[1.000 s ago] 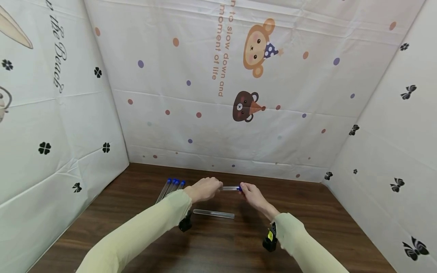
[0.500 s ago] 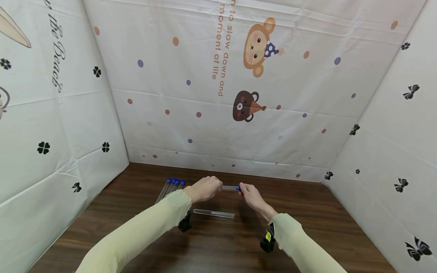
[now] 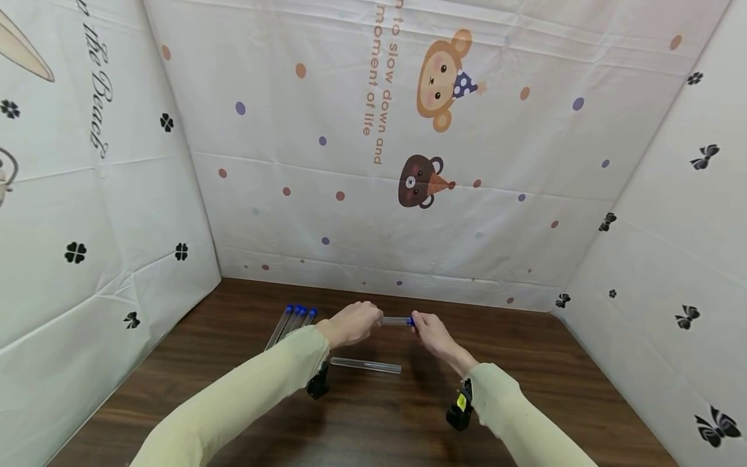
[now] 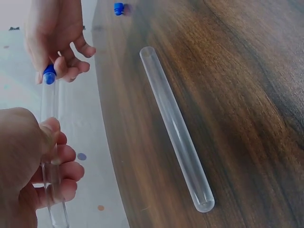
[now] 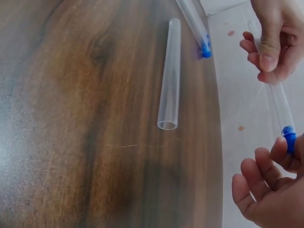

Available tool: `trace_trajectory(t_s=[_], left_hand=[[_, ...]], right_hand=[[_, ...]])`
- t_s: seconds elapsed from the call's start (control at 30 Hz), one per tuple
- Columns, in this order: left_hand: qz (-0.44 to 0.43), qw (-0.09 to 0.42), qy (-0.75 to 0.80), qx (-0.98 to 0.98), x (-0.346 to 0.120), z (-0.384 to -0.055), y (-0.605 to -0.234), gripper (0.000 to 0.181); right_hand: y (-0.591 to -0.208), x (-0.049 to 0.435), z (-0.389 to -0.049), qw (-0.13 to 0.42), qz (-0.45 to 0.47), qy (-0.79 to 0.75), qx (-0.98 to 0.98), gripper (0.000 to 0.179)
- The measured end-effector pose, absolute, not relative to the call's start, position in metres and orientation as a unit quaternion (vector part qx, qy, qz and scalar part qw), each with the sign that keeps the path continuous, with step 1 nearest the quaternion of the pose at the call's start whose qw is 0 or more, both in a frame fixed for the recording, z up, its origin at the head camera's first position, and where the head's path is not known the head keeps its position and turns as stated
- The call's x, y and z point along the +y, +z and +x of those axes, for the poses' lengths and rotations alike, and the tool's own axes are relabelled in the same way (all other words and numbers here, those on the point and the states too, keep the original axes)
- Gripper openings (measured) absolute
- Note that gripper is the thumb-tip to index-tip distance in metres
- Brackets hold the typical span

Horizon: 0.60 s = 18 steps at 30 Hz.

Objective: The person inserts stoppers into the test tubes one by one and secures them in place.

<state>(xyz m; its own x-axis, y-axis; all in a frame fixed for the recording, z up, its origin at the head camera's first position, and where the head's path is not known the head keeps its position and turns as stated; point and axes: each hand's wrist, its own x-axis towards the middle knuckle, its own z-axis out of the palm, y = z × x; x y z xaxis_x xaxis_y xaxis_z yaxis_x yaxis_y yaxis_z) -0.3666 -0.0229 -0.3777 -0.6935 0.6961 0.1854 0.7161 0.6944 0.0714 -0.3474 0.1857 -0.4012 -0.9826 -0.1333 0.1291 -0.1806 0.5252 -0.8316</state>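
My left hand [image 3: 355,322] grips a clear test tube [image 4: 49,102] around its middle, thumb across it and fingers curled behind. The tube lies sideways above the back of the table, its mouth toward my right hand [image 3: 434,334]. Between thumb and forefinger, the right hand pinches a blue stopper [image 5: 289,137] at that mouth; part of the stopper shows inside the clear wall. The other right fingers are loosely bent. Nearer to me, an uncapped test tube [image 3: 366,366] lies on the table, its open end to the right.
Several test tubes [image 3: 280,326] with blue stoppers lie side by side at the left, partly behind the left sleeve. A loose blue stopper [image 4: 118,8] rests on the wooden table [image 3: 496,389] in the left wrist view. White printed sheets [image 3: 350,220] wall the table's back and sides.
Both hands keep their hold on the tube and stopper, shifting only very slightly. The tube lying on the table has not moved.
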Motion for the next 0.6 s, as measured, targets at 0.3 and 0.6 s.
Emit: trace_trajectory(t_s=[0.3, 0.6], left_hand=[[-0.392, 0.072, -0.098, -0.912, -0.0198, -0.3649, -0.3755, 0.025], [-0.391, 0.066, -0.104, -0.912, -0.0184, -0.3645, -0.3745, 0.025]], right_hand=[[-0.3919, 0.1875, -0.3427, 0.010, 0.090, 0.501, -0.861, 0.044], [-0.3918, 0.1889, -0.3418, -0.008, 0.094, 0.507, -0.857, 0.044]])
